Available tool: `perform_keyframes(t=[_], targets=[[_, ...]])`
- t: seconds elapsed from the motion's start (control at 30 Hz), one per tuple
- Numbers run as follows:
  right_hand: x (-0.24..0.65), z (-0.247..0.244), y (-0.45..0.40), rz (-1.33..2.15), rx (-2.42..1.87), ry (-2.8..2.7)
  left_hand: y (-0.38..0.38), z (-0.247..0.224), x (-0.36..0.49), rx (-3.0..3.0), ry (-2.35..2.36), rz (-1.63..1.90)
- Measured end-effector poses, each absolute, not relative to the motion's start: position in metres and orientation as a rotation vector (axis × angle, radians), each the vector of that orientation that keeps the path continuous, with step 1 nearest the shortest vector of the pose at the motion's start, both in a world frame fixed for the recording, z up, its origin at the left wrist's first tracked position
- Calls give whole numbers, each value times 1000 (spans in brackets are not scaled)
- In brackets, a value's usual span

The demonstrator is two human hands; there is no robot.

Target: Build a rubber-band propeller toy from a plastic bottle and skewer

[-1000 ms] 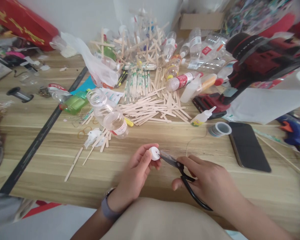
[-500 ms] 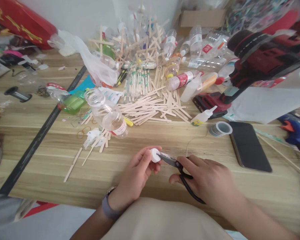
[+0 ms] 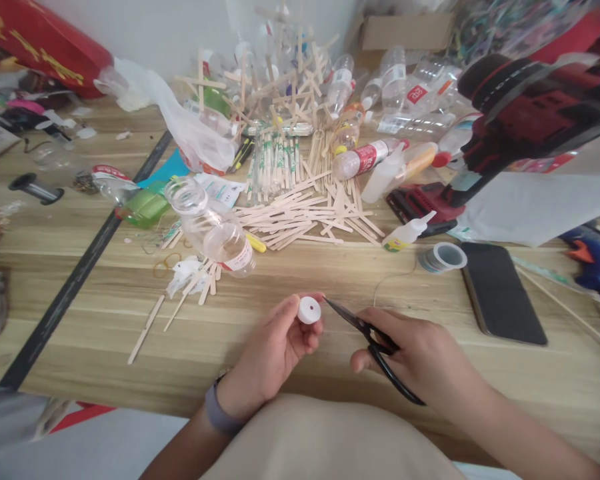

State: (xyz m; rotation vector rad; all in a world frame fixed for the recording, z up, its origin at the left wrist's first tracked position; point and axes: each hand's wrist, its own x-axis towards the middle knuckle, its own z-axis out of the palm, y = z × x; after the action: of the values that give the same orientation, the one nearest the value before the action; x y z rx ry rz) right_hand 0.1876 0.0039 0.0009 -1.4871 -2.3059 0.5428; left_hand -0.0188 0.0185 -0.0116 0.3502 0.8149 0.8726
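Between the thumb and fingers of my left hand (image 3: 275,343) is a white bottle cap (image 3: 309,309). A small dark hole shows in the middle of the cap's face. My right hand (image 3: 423,357) grips black-handled scissors (image 3: 347,315), with the blades together and pointing up and left. Their tip is just to the right of the cap, apart from its face. A cut-open clear plastic bottle (image 3: 207,227) stands on the table beyond my left hand. Close to it lies a small bunch of wooden sticks (image 3: 207,280) with crumpled white plastic.
Behind my hands are a heap of wooden craft sticks (image 3: 300,213) and several plastic bottles. A red-and-black power drill (image 3: 510,133) stands at right, near a glue bottle (image 3: 409,232), a spool (image 3: 443,257), a phone (image 3: 503,292) and a blue glue gun (image 3: 593,257). Someone's sleeve (image 3: 15,413) is at lower left.
The scissors' tip has come away from the cap toward the right as my right hand drew back. The cap's face, with its hole, is now uncovered; my left hand has barely moved.
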Motion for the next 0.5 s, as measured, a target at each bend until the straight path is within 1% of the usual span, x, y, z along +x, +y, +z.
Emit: perform_keyframes(t=[0.17,0.5], targets=[[188,1,3,329,-1454,-2418,16,-11,-18,452,860,925],[178,1,-4,249,-1516,-2392,11,-21,-23,713,959,968]])
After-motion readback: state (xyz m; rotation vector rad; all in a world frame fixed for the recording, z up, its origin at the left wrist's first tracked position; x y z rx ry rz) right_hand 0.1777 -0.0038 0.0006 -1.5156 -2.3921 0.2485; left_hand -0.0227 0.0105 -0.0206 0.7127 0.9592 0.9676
